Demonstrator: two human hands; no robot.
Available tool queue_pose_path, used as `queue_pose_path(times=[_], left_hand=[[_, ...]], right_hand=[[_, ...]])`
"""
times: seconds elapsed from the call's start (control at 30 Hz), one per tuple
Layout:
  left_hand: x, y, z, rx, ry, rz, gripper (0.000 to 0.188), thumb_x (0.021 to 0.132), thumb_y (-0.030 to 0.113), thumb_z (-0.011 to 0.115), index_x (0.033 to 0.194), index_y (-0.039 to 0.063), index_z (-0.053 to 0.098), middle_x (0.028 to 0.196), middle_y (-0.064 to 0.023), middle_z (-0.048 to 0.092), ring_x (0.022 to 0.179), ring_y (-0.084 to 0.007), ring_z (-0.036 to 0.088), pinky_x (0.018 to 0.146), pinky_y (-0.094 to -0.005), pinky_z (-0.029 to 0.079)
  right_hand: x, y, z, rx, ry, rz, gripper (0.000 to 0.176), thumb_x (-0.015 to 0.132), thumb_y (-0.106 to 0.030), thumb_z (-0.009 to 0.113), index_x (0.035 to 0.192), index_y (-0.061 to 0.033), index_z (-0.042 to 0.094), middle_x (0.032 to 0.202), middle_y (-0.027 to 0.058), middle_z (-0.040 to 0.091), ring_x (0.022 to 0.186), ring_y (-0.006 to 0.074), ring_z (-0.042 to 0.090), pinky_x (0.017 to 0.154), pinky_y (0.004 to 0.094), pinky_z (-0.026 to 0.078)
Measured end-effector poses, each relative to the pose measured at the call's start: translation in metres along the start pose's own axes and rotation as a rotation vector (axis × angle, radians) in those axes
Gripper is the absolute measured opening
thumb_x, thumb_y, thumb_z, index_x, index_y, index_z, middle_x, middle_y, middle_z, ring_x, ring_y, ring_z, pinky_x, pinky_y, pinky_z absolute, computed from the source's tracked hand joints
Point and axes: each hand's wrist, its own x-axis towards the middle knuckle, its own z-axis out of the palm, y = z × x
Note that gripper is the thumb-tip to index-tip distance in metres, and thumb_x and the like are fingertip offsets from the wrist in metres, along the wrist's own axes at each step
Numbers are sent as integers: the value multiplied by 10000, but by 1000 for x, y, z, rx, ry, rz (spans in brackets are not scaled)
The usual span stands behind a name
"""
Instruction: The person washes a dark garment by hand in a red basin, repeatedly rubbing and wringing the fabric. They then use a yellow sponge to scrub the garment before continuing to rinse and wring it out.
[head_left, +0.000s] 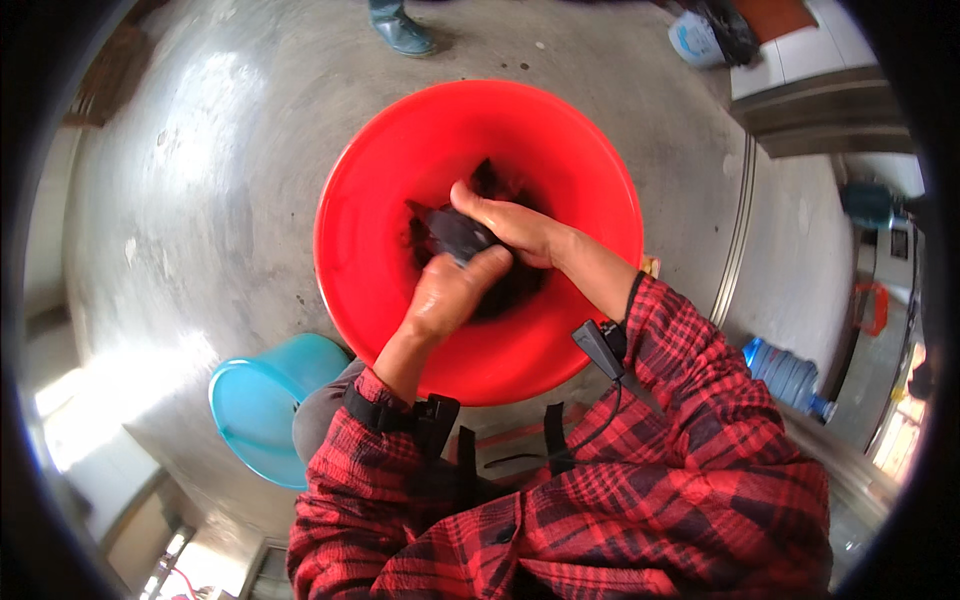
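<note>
A large red plastic tub (600, 300) stands on the floor right in front of me, and both my hands are inside it. Between them is a dark grey, limp-looking object (454, 232); motion blur keeps me from telling exactly what it is. My left hand (454, 291) grips its near end, thumb on top. Along its right side my right hand (517, 226) holds it, thumb raised and the other fingers mostly hidden. Both hands look wet. More dark material (487, 178) lies deeper in the tub, partly covered by my hands.
A light-blue plastic bucket (247, 427) lies tipped beside my left knee. Beyond the tub, another person's rubber boot (403, 31) stands on the concrete floor (225, 247). A white bucket (694, 39) with a black plastic bag is at far right. A large water bottle (784, 371) lies at right.
</note>
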Motion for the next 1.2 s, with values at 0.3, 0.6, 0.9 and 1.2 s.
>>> queue_pose_path(times=[0.3,0.6,0.9,1.2], left_hand=[[-12,6,-49,834,18,205,517,841,367,707,1158,-32,620,1035,-240,659,949,-353,656,821,-404,527],[-32,30,-63,777,27,194,417,854,297,700,1135,-1,623,995,-225,651,965,-381,635,828,-425,513],[-30,16,-64,759,73,209,367,899,320,621,1084,3,612,1005,-240,632,966,-416,608,841,-481,490],[-23,-5,-50,808,-128,143,393,936,345,561,1133,9,612,1105,-224,631,1055,-392,602,900,-471,484]], right_hand=[[24,-14,-22,-1490,288,65,608,829,-215,639,1376,-61,423,1217,244,589,1094,383,598,949,448,483],[134,70,-2,-1705,20,115,666,928,-328,532,1528,-242,255,1568,206,228,1347,491,351,1071,563,354],[189,119,-38,-1431,221,34,313,902,-172,554,1183,-40,599,1082,194,666,996,350,634,808,457,495],[20,-85,-4,-633,-61,-25,283,846,-23,519,1115,24,593,811,34,621,678,125,636,642,283,522]])
